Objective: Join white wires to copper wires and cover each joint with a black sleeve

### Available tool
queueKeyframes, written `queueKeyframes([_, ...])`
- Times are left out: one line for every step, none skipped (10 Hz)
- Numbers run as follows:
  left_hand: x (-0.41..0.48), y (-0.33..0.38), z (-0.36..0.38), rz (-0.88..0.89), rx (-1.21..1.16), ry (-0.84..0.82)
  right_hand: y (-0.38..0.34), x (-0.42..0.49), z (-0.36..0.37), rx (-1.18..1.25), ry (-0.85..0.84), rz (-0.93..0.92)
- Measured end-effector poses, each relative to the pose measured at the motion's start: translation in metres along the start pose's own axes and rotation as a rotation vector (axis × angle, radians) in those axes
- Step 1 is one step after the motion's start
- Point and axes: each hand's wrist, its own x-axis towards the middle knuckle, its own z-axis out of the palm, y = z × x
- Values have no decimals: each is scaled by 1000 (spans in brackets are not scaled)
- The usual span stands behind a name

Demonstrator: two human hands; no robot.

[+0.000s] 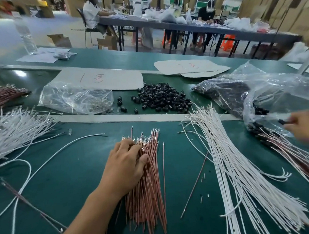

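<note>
"head view, starting far left — what have we got?"

"a fanned heap of white wires (13,127) on the green table (81,165), with a few loose ones trailing toward the middle. behind it sits a clear bag (74,97) with small shiny parts inside."

"and the left hand?"

"left hand (125,165) is down on the copper wires (146,185), a thick bundle lying mid-table with its tips pointing away. fingers are curled into the bundle's upper end, thumb pressed against its right side."

"beyond that?"

"loose black sleeves (163,98) are piled on the far strip of the table. one dark-red strand (195,182) lies alone, just right of the bundle."

"moving right."

"more white wire — the right sheaf (242,166) — runs from the divider down to the near edge. past it is a big plastic bag (274,92) with dark sleeves inside, and sleeved wires (276,142) lie at its mouth."

"right hand?"

"right hand (304,127), blurred at the frame edge, pinches one black sleeve (283,121) at its fingertips, just by the bag's mouth."
</note>
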Motion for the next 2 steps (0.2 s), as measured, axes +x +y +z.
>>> queueKeyframes([0,-5,0,-13,2,16,1,-24,18,70,-98,52])
queueKeyframes([0,-7,3,-17,24,33,17,-23,32,39,72,84])
